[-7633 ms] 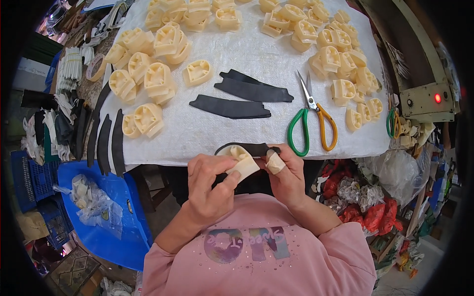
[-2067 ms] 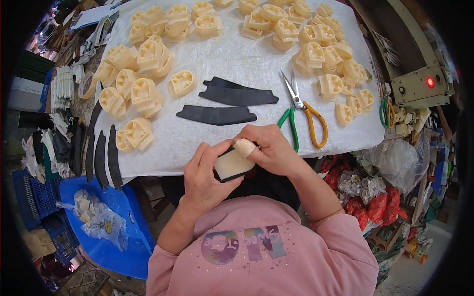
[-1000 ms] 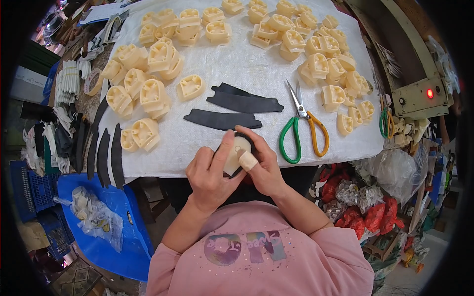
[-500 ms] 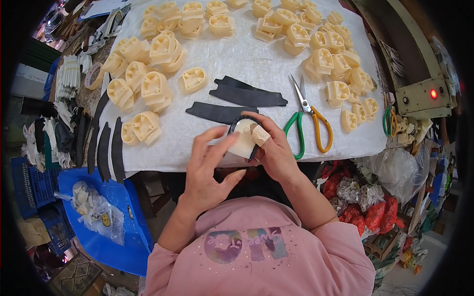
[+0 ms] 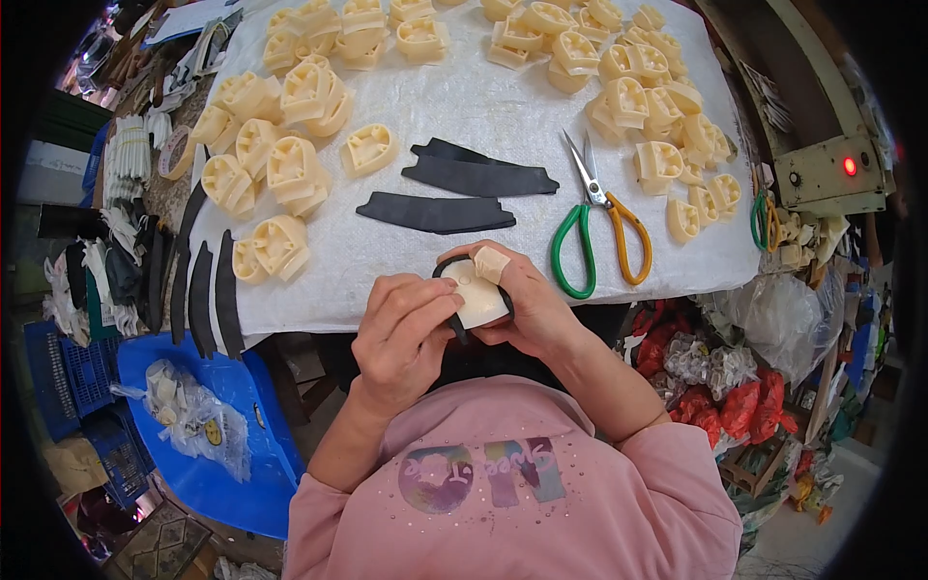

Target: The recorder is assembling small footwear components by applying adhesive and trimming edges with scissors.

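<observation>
One cream block [image 5: 480,304] edged with black strip [image 5: 442,266] sits between the hands — right hand [image 5: 527,298] grasps it, taped thumb on its face; left hand's [image 5: 398,333] curled fingers touch its left edge, pinch cannot be told. Beyond both: black pieces [image 5: 435,213], scissors [image 5: 598,198] rightward; farther, cream parts [image 5: 298,172].

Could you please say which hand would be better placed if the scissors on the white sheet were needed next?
Probably the right hand: the scissors lie beyond it, to its right. The left hand is farther off, across the black-edged cream piece, which both hands touch.
</observation>
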Tool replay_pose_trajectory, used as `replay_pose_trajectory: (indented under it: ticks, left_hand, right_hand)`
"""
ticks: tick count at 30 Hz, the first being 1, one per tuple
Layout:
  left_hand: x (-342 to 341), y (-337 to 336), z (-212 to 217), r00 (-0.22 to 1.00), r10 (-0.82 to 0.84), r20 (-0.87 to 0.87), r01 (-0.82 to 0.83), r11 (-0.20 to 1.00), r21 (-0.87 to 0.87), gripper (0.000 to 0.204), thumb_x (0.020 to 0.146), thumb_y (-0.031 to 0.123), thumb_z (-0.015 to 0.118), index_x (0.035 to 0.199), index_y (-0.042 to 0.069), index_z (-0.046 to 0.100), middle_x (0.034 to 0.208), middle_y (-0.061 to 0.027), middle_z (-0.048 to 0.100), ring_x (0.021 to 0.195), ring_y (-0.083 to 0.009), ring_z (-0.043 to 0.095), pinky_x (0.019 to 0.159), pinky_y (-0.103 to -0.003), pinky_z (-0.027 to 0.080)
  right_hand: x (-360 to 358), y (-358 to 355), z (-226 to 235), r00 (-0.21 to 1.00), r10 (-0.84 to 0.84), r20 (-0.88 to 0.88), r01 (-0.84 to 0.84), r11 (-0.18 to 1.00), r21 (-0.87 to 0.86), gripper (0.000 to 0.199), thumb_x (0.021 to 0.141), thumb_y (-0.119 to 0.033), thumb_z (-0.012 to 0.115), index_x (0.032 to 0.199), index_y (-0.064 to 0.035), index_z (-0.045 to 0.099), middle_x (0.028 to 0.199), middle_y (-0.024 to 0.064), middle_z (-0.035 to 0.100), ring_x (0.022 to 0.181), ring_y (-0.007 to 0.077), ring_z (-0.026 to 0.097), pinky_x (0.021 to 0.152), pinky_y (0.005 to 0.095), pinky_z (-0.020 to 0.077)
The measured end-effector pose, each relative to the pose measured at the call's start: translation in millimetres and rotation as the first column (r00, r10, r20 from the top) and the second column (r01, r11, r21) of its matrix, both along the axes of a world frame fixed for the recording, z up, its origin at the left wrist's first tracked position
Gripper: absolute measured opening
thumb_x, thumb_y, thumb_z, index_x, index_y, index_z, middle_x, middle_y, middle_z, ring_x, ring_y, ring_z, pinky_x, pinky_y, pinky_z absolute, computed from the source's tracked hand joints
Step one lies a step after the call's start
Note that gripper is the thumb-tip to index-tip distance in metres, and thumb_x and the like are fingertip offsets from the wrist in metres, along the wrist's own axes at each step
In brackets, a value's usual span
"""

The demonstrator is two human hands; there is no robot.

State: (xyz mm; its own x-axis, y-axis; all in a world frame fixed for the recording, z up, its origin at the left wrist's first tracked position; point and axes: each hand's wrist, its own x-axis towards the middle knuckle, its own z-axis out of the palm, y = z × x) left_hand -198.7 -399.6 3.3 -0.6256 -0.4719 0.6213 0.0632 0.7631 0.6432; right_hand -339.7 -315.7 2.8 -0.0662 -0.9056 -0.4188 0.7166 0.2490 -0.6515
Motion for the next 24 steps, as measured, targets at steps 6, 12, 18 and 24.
replay_pose_trajectory:
  ticks: [6,12,18,24]
  left_hand:
    - [-0.2,3.6,1.3,1.0,-0.018,0.012,0.016,0.992,0.124,0.037,0.061,-0.006,0.071,0.097,0.001,0.064,0.091,-0.0108,0.061,0.075,-0.022,0.057,0.065,-0.028,0.048]
    - [9.7,3.3,-3.8,0.996,0.086,-0.025,-0.034,0.623,0.782,0.032,0.083,0.013,0.068,0.106,-0.005,0.058,0.083,-0.0041,0.058,0.067,-0.0072,0.052,0.058,-0.019,0.042]
    - [12.9,5.2,-5.1,0.999,0.049,-0.008,-0.027,0.674,0.738,0.037,0.083,0.018,0.07,0.108,-0.005,0.057,0.081,-0.0008,0.054,0.066,-0.005,0.049,0.058,-0.018,0.039]
    - [14.3,7.9,0.2,1.0,-0.016,-0.019,0.025,0.672,0.74,0.035,0.082,0.018,0.07,0.107,-0.005,0.058,0.086,-0.002,0.054,0.067,-0.005,0.048,0.058,-0.017,0.04]
  right_hand:
    - [-1.5,-0.5,-6.8,0.996,0.034,-0.077,-0.033,0.999,0.023,0.045,0.098,-0.04,0.029,0.112,-0.004,0.051,0.064,0.0025,0.047,0.043,0.0073,0.033,0.038,0.0223,0.0257]
    - [-23.0,10.3,-11.1,0.837,-0.095,-0.539,-0.029,0.976,-0.216,0.03,0.096,-0.025,0.047,0.117,-0.0038,0.053,0.089,0.0028,0.054,0.069,0.0069,0.051,0.055,0.0206,0.043]
    - [-21.9,7.4,-9.7,0.687,-0.196,-0.7,-0.13,0.914,-0.384,0.022,0.088,-0.007,0.055,0.109,-0.0025,0.057,0.1,0.0051,0.052,0.091,0.0121,0.052,0.076,0.0254,0.043]
    - [-36.8,3.1,2.1,0.669,-0.065,-0.74,-0.323,0.872,-0.368,0.015,0.087,-0.008,0.058,0.1,-0.0011,0.06,0.093,0.0049,0.054,0.084,0.0139,0.054,0.074,0.0262,0.0446]
